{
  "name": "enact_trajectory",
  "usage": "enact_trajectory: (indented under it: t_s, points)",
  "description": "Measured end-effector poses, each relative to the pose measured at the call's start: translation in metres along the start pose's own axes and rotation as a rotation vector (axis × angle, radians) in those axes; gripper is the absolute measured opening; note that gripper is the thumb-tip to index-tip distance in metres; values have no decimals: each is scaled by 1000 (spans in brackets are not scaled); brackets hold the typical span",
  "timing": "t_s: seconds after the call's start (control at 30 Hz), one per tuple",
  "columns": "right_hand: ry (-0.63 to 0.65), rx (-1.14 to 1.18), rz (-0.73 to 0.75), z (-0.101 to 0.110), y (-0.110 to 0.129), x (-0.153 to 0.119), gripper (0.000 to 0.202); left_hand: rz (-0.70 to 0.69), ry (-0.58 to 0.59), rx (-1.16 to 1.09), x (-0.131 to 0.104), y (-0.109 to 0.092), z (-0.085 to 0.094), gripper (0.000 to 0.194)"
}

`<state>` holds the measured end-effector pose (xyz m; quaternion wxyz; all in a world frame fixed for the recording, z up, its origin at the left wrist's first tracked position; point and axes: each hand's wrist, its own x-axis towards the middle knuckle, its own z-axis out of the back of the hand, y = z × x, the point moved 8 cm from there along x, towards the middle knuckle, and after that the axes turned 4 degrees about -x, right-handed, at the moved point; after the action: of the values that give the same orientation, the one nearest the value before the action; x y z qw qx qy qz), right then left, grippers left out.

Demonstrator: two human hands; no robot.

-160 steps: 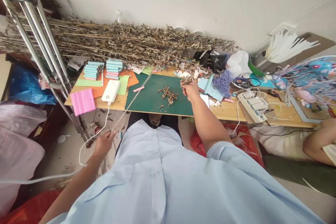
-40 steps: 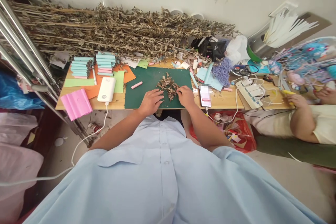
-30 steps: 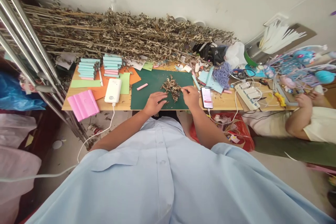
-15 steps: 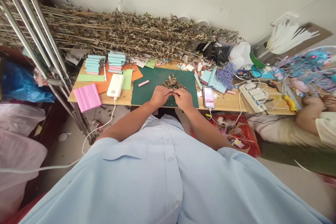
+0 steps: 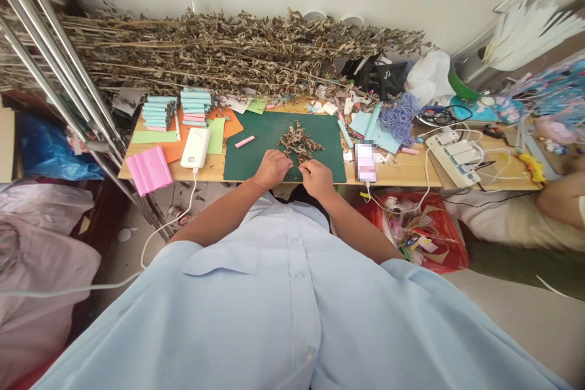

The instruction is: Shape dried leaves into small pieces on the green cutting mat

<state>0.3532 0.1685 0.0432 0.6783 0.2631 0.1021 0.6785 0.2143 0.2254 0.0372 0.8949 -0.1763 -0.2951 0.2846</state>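
My left hand (image 5: 273, 169) is at the front of the green cutting mat (image 5: 249, 161), its fingers curled and pressed together. A short gap separates it from my right hand (image 5: 317, 178), which is closed in a pinch near the mat's front edge. Whatever lies between the fingers of either hand is too small to make out. Just beyond both hands a loose heap of dried leaves (image 5: 299, 141) rests on the mat, with a few crumbs scattered around it. To the left of the heap lies a small pink paper roll (image 5: 244, 141).
Long dried stalks (image 5: 205, 55) line the back. On the left are blue paper rolls (image 5: 196, 99), a white power bank (image 5: 195, 147) and pink paper (image 5: 150, 170). A phone (image 5: 365, 163), purple cord (image 5: 400, 122) and a power strip (image 5: 454, 158) lie right. Another person's arm (image 5: 562, 198) appears far right.
My hands, which met fingertip to fingertip, have drawn apart at the front of the mat. More of the leaf heap shows now. The view has shifted slightly.
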Motion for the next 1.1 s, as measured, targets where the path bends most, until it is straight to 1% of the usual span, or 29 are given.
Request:
enact_trajectory:
  t_s: [0.13, 0.27, 0.37, 0.43, 0.57, 0.63, 0.67, 0.77, 0.87, 0.93, 1.0, 1.1]
  points:
    - [-79, 80, -44, 10, -16, -1, 19, 102, -42, -43, -1, 10, 4, 30]
    - [-154, 159, -130, 21, -34, -4, 16, 217, -61, -71, 1, 20, 6, 23]
    - [-162, 206, -144, 27, -37, -10, 16, 275, -66, -72, 6, 27, 6, 22]
    - [-123, 250, -77, 28, -30, -17, 17, 288, -67, -53, 11, 31, 7, 24]
    - [85, 289, 141, 15, -7, -36, 17, 266, -61, -15, 24, 35, 9, 33]
    - [140, 257, 166, 9, -4, -42, 19, 263, -56, -4, 29, 36, 8, 35]
    - [134, 245, 154, 8, -5, -42, 21, 270, -53, 2, 31, 37, 8, 36]
    - [33, 222, 94, 11, -11, -27, 21, 299, -52, 19, 32, 41, 5, 37]
    - [-70, 126, 26, 15, -17, 1, 21, 299, -77, 12, 30, 43, 3, 38]
    - [-66, 47, 4, 10, -17, 20, 23, 285, -102, -13, 28, 45, 2, 38]
    - [-33, -25, 1, 2, -15, 36, 24, 271, -128, -43, 26, 46, 1, 38]
    - [14, -102, -14, -8, -14, 50, 19, 252, -156, -65, 24, 47, 1, 35]
